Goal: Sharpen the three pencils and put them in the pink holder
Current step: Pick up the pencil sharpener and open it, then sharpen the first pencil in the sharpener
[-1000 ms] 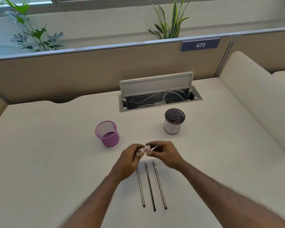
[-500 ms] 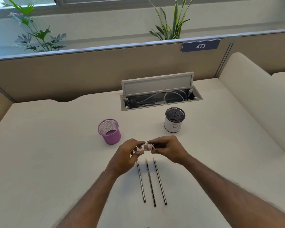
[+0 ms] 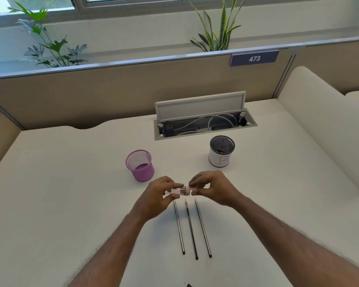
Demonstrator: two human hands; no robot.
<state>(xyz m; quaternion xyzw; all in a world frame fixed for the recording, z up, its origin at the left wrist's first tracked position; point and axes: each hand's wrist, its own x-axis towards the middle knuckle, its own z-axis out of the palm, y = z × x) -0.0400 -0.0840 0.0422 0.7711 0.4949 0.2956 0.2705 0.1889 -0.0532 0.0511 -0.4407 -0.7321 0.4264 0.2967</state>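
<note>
View down from a person's head onto a pale tabletop (image 3: pixel 71 204). Above its middle, the left hand (image 3: pixel 160 195) and right hand (image 3: pixel 214 189) meet, and between them is a small pale sharpener (image 3: pixel 179 191). The left fingers (image 3: pixel 173 184) are curled round its body and the right fingers pinch its other end, so neither hand is free.

Three dark pencils (image 3: pixel 191 228) lie untouched on the tabletop, side by side and parallel. They point away from the near edge, and their tips sit just under the hands.

They look light, thin and stiff. They would probably roll easily and their points are brittle, so the best grip is on the shaft a little behind the tip.

The pink holder (image 3: pixel 141 165), a mesh cup, stands upright beyond the left hand, towards the far edge. It looks empty.

A white-wrapped mesh holder (image 3: pixel 221 160) marked B stands further right, and an open cable hatch (image 3: pixel 203 121) sits at the far edge
</note>
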